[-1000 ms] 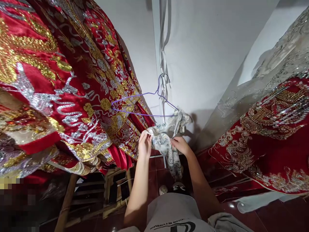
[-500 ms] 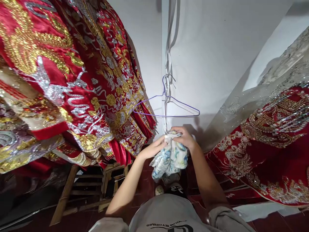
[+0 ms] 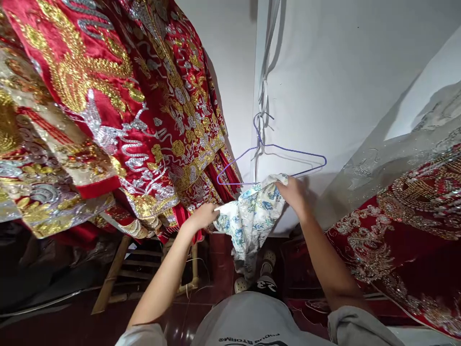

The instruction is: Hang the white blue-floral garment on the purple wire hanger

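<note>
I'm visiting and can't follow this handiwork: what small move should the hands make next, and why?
Perhaps draw the left hand and right hand slightly apart: each grips one side of the floral cloth, which hangs in folds between them, so a gentle pull might flatten it.

Your grey shirt [image 3: 248, 315]: "FOCUS STORM®", upside down in view | your black legwear [image 3: 265, 284]: "23" in white

The cloth [image 3: 252, 218] is white with a blue floral print, the hanger [image 3: 293, 151] purple, the hanging jacket [image 3: 173, 115] red (embroidered in gold and silver).
</note>
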Action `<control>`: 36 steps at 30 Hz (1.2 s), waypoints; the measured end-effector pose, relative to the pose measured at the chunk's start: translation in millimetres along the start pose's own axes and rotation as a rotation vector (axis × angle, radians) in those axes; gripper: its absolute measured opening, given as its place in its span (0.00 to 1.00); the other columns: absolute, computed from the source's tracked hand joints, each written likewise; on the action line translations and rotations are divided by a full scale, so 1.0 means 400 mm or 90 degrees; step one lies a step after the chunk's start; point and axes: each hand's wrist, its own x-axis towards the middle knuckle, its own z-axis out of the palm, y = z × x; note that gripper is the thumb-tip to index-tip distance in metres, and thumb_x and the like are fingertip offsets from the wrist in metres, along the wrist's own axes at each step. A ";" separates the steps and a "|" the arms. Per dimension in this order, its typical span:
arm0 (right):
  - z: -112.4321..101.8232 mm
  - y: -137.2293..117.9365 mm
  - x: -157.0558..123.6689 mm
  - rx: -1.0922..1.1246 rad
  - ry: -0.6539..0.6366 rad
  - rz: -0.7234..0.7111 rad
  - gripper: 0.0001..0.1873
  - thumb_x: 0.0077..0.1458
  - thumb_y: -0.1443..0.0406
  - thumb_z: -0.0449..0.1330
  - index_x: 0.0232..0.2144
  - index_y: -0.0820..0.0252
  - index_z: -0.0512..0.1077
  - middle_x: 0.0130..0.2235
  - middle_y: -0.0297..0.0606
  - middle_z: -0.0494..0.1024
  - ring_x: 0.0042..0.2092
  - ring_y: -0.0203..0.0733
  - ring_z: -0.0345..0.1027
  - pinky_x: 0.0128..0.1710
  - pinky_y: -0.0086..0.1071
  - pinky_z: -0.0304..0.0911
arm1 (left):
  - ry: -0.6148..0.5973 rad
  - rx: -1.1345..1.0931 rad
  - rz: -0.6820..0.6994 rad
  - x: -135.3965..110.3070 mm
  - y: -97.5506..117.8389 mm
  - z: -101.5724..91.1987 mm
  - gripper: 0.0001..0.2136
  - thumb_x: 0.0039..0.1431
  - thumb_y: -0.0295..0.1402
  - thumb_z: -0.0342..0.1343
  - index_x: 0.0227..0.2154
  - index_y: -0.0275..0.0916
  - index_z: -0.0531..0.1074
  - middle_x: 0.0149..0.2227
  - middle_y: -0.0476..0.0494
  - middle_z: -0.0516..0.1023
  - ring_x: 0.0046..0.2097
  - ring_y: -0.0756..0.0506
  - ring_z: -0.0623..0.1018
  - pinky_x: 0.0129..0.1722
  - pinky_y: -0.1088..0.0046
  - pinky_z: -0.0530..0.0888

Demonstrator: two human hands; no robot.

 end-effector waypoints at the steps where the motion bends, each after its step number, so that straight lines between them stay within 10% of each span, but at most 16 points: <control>1: -0.013 -0.001 -0.002 0.014 0.003 0.008 0.08 0.49 0.60 0.61 0.29 0.58 0.76 0.32 0.44 0.83 0.40 0.54 0.76 0.38 0.37 0.66 | 0.031 -0.006 0.011 0.011 -0.001 -0.024 0.07 0.50 0.30 0.53 0.20 0.42 0.73 0.23 0.45 0.77 0.26 0.43 0.74 0.30 0.71 0.69; 7: -0.039 -0.054 -0.028 0.109 0.005 0.079 0.11 0.45 0.59 0.67 0.32 0.58 0.77 0.35 0.43 0.83 0.43 0.54 0.75 0.39 0.37 0.68 | 0.288 -0.105 0.100 0.132 0.098 -0.131 0.13 0.53 0.29 0.48 0.32 0.39 0.78 0.38 0.41 0.82 0.43 0.41 0.78 0.47 0.68 0.73; 13: -0.051 -0.074 -0.050 0.117 -0.032 0.043 0.14 0.50 0.60 0.62 0.40 0.59 0.78 0.44 0.45 0.83 0.50 0.55 0.74 0.52 0.43 0.67 | 0.100 -0.235 0.153 0.205 0.184 -0.147 0.15 0.53 0.32 0.50 0.40 0.36 0.79 0.25 0.49 0.75 0.28 0.47 0.72 0.36 0.71 0.72; 21: -0.201 0.049 0.062 0.055 0.131 -0.013 0.56 0.45 0.63 0.64 0.73 0.59 0.48 0.66 0.50 0.67 0.64 0.57 0.64 0.59 0.43 0.65 | -0.014 -0.160 0.225 0.199 0.179 -0.186 0.13 0.59 0.38 0.50 0.38 0.37 0.77 0.36 0.45 0.79 0.37 0.44 0.75 0.40 0.71 0.72; 27: -0.219 0.087 0.163 0.055 0.024 0.040 0.38 0.39 0.61 0.67 0.56 0.63 0.74 0.55 0.49 0.78 0.55 0.58 0.72 0.60 0.47 0.64 | -0.018 -0.156 0.181 0.199 0.187 -0.189 0.14 0.61 0.38 0.48 0.38 0.37 0.75 0.35 0.46 0.76 0.36 0.46 0.73 0.37 0.72 0.70; 33: -0.186 0.081 0.172 -0.009 0.175 0.023 0.42 0.39 0.60 0.67 0.59 0.61 0.68 0.47 0.46 0.80 0.44 0.52 0.73 0.46 0.42 0.69 | 0.016 -0.161 0.111 0.200 0.178 -0.194 0.14 0.59 0.40 0.48 0.37 0.38 0.76 0.25 0.50 0.71 0.25 0.48 0.67 0.25 0.73 0.64; 36: -0.191 0.083 0.183 -0.014 0.111 0.001 0.25 0.43 0.58 0.64 0.44 0.61 0.77 0.40 0.43 0.81 0.41 0.49 0.73 0.41 0.38 0.67 | 0.071 -0.134 0.116 0.205 0.168 -0.192 0.15 0.60 0.41 0.48 0.35 0.38 0.76 0.27 0.48 0.73 0.28 0.47 0.70 0.29 0.72 0.67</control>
